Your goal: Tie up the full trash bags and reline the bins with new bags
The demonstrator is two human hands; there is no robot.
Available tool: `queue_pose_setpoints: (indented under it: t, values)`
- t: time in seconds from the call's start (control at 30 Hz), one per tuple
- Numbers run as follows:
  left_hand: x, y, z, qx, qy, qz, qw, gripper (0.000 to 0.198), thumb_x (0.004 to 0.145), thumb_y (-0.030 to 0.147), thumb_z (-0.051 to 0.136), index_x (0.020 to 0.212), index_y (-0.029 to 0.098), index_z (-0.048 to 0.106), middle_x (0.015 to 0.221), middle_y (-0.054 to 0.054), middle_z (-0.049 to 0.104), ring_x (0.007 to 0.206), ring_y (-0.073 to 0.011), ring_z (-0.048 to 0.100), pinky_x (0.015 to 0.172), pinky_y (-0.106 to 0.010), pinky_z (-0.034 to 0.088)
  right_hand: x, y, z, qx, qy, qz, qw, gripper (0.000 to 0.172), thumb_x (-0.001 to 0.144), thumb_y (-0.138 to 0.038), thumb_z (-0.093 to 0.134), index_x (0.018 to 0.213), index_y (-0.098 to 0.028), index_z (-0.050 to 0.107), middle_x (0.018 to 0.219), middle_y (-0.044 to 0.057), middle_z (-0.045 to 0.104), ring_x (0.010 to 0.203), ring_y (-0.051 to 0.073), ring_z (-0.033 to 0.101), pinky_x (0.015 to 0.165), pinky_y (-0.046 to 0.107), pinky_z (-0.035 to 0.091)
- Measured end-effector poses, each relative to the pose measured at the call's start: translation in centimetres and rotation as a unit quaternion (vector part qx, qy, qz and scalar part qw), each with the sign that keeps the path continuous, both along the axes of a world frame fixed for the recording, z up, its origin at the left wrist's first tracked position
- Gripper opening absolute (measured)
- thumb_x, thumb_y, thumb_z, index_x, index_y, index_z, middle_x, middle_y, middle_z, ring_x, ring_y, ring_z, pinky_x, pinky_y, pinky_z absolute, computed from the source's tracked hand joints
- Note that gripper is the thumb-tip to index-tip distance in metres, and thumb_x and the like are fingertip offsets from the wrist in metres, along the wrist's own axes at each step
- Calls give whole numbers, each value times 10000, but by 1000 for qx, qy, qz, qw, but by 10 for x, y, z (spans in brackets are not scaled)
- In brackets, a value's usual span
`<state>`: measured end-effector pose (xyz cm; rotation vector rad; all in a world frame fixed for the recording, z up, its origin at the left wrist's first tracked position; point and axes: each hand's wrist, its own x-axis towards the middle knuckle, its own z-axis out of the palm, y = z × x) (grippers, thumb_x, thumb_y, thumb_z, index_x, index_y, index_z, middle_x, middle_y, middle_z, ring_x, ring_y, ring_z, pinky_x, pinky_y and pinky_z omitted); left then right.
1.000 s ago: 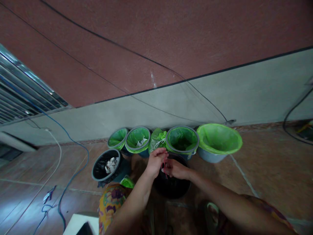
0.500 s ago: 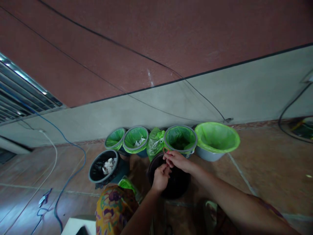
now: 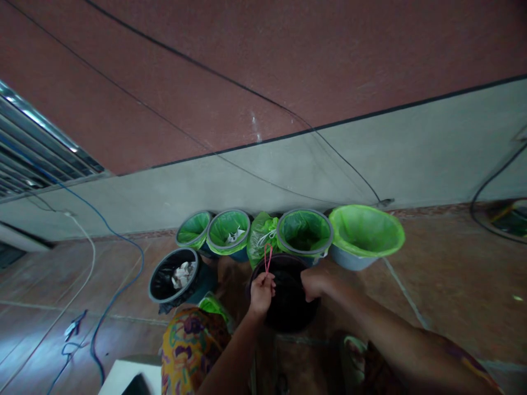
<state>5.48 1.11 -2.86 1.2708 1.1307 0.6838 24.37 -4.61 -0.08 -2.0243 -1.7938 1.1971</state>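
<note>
A black bin point(image 3: 288, 312) lined with a black bag stands on the floor in front of me. My left hand point(image 3: 262, 293) is closed over its left rim, pinching a thin red string point(image 3: 267, 258) that sticks up from the fingers. My right hand point(image 3: 313, 283) is closed on the bin's right rim, gripping the black bag's edge. Both forearms reach in from the bottom of the view.
Along the wall stand several bins lined with green bags point(image 3: 304, 235), the largest point(image 3: 365, 236) at the right, and a tied green bag point(image 3: 262, 235) between them. A black-lined bin point(image 3: 175, 274) holding white scraps sits left. Blue and white cables point(image 3: 105, 296) trail across the tiled floor.
My hands were together over the bin working the red string. They have parted: the left stays at the left rim holding the string, the right has moved to the right rim.
</note>
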Motion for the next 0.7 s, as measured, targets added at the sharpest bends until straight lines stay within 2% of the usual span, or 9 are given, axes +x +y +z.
queue_pose_setpoints:
  t: [0.07, 0.13, 0.17, 0.23, 0.3, 0.43, 0.53, 0.6, 0.7]
  values:
    - [1, -1, 0, 4, -1, -14, 1000, 464, 697, 608, 663, 750, 150, 605, 551, 49, 533, 402, -47, 430, 426, -196, 335, -9, 5, 10, -14, 139, 36, 990, 160, 637, -326, 746, 622, -187, 668, 518, -34, 533, 563, 122, 536, 581, 242, 447]
    - [1, -3, -1, 10, -1, -25, 1000, 474, 700, 617, 664, 739, 148, 605, 549, 45, 540, 405, -48, 436, 433, -197, 335, -10, 10, 19, 18, 260, -1, 966, 247, 809, -402, 580, 776, -183, 688, 590, -29, 563, 563, 97, 501, 576, 219, 435]
    - [0, -3, -1, 13, 0, -27, 1000, 477, 704, 618, 663, 745, 146, 611, 551, 44, 542, 407, -48, 438, 436, -198, 336, -9, 12, 22, 36, 262, -30, 964, 273, 844, -398, 535, 791, -175, 682, 603, -22, 567, 558, 92, 485, 568, 213, 420]
    - [-1, -3, -2, 15, 0, -22, 1000, 488, 715, 620, 657, 785, 138, 635, 558, 46, 541, 410, -48, 439, 438, -198, 334, -4, 15, 24, 62, 167, -51, 983, 245, 837, -331, 549, 710, -157, 664, 583, -8, 565, 541, 90, 456, 548, 213, 374]
    - [-2, -2, -1, 10, -4, -21, 1000, 511, 716, 624, 656, 835, 126, 657, 565, 47, 539, 416, -49, 440, 442, -200, 334, -2, 16, 23, 64, 85, -16, 994, 209, 806, -261, 577, 645, -153, 654, 560, 1, 574, 535, 93, 455, 540, 221, 337]
    - [-2, -1, 2, 9, -16, -25, 1000, 540, 715, 616, 668, 911, 112, 680, 576, 44, 543, 433, -54, 444, 457, -206, 331, -4, 13, 25, 60, 105, 51, 991, 219, 846, -260, 528, 738, -161, 690, 606, 2, 625, 569, 103, 502, 557, 217, 336]
    - [2, -3, 2, 12, -22, -32, 999, 534, 736, 592, 655, 976, 116, 690, 571, 46, 541, 447, -60, 438, 472, -213, 325, -12, 9, 30, 81, 39, 64, 994, 166, 793, -171, 547, 671, -152, 658, 629, 12, 625, 597, 105, 495, 561, 221, 316]
    - [6, -4, 2, 3, -28, -60, 998, 498, 739, 562, 655, 969, 122, 696, 577, 40, 551, 469, -65, 433, 489, -216, 326, -17, 8, 33, 61, 73, 94, 991, 155, 751, -98, 526, 647, -156, 626, 606, -9, 597, 586, 94, 489, 560, 209, 320]
    - [11, -8, 1, -11, -29, -132, 991, 389, 733, 513, 657, 812, 133, 683, 582, 28, 550, 504, -70, 423, 515, -222, 332, -19, 10, 36, 26, 179, 100, 978, 184, 746, -69, 470, 668, -164, 607, 570, -40, 566, 543, 79, 489, 545, 189, 340]
